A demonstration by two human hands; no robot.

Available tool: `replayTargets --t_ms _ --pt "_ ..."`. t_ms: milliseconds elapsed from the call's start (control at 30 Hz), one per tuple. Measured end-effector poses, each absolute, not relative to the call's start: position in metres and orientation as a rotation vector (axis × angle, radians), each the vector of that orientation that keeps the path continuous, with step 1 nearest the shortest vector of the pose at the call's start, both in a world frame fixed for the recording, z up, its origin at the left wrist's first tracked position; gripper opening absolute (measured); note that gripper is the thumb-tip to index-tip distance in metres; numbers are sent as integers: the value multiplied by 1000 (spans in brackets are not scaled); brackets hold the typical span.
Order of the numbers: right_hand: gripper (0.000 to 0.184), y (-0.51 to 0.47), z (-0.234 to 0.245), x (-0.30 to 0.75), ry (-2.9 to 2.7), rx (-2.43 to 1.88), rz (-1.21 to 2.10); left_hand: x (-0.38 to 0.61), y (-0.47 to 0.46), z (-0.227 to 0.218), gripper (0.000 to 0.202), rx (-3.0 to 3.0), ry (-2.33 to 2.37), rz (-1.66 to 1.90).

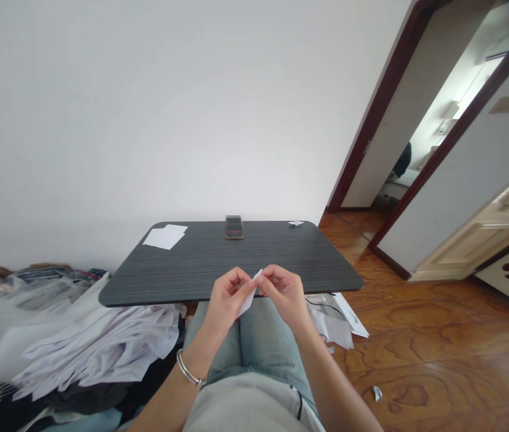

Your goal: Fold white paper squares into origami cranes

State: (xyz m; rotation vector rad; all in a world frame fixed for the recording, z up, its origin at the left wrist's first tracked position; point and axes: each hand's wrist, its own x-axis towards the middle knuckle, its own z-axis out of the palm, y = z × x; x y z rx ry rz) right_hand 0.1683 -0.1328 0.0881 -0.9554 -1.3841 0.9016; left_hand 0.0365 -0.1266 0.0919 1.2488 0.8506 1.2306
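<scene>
A small folded piece of white paper (247,301) is held up at the table's near edge, above my lap. My left hand (229,295) pinches it from the left, thumb and fingers closed on it. From the right, my right hand (285,292) grips the paper's upper tip between thumb and forefinger. The fingertips of both hands nearly meet there. Parts of the paper are hidden behind my left fingers. At the far right of the dark table (204,270) lies a small folded white paper figure (296,223).
White paper sheets (166,236) lie at the table's back left, and a phone (234,227) near the back middle. Piled clothes (96,342) are to the left. Papers (335,327) and a scrap (377,393) lie on the wooden floor (420,354) at right.
</scene>
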Motion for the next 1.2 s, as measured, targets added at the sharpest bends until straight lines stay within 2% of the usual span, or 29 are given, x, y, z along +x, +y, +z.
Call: replayTargets --t_ms 300,633,933,1200 --pt "21 -129 82 167 -1382 -909 905 37 -126 90 36 1256 822 1270" --pt "15 -124 83 168 -1312 -825 1032 35 -126 92 36 1250 817 1222" --pt "26 -123 83 164 -1216 -818 1035 38 -124 87 30 1198 809 1173" --pt "21 -118 79 169 -1241 -772 1138 35 -124 86 28 1172 817 1145"
